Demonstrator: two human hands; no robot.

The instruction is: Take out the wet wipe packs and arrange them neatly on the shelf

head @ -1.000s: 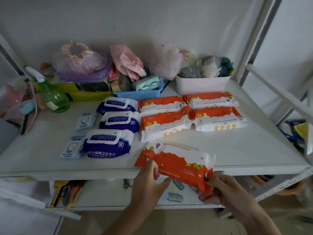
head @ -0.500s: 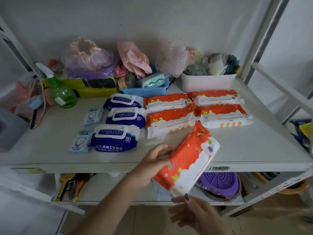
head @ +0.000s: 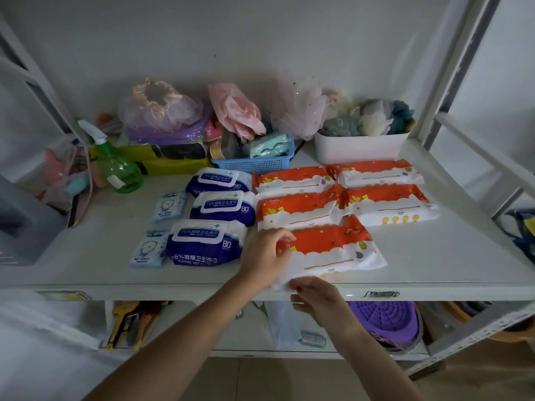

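1. Orange-and-white wet wipe packs are laid flat on the shelf (head: 434,256): four of them (head: 292,180) (head: 376,173) (head: 298,211) (head: 388,205) are set in a two-by-two block in front of the blue basket (head: 254,163) and the white bin (head: 359,147), edges touching.
2. A fifth orange pack (head: 333,250) is being set down just in front of that block, at the shelf's front edge. It lies slightly askew, its right end angled toward the back, so it is not yet squared with the row behind.
3. The left hand (head: 265,256) rests on the pack's left end, fingers curled and pressing down on the wrapper. The right hand (head: 315,296) is at the pack's near left corner, thumb and forefinger pinching the white edge where it overhangs the shelf lip.
4. To the left, three blue alcohol wipe packs (head: 220,180) (head: 224,206) (head: 207,244) are stacked in a column front to back, and two small pale blue sachets (head: 169,206) (head: 147,250) are placed beside them.
5. The arranging is judged to be well advanced: ten packs are on the shelf in rows by kind.
6. What is left appears to be straightening the fifth pack; the spot to its right is vacant. Whether more packs remain to be taken out cannot be told, as no source container is seen.
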